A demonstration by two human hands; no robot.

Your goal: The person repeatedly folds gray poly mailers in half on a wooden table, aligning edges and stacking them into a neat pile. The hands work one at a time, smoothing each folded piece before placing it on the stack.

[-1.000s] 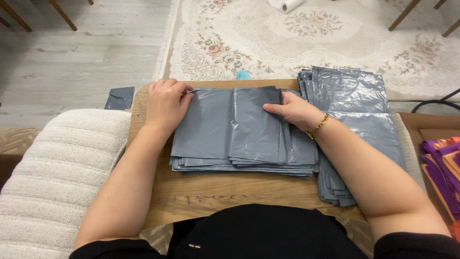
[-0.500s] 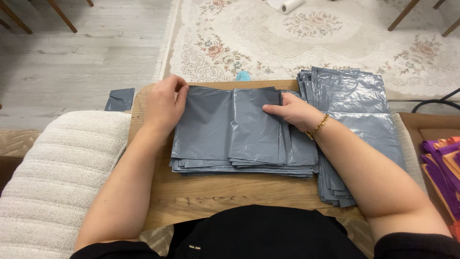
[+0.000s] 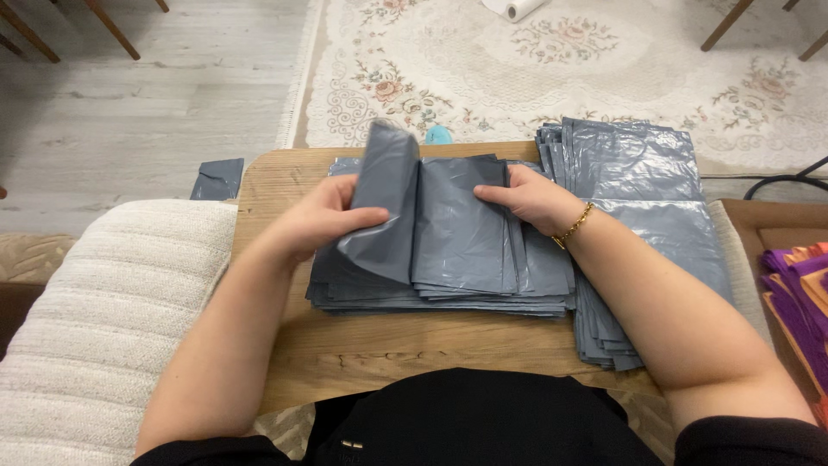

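bags (image 3: 457, 233): grey | board (image 3: 388, 345): light wood grain | rug (image 3: 552, 69): cream, floral | cushion (image 3: 103, 319): off-white, ribbed

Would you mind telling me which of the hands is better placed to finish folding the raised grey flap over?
Left, probably. The left hand already grips the lifted flap of the top grey bag, standing it up by the middle fold. The right hand lies flat on the bag's other half, pinning it down.

In front of you, the stack of folded bags (image 3: 448, 259) lies on the tabletop (image 3: 388, 345). A second pile of bags (image 3: 642, 198) sits to its right, partly under it. Beyond the tabletop lies the rug (image 3: 561, 69); a cushion (image 3: 103, 311) lies to your left.
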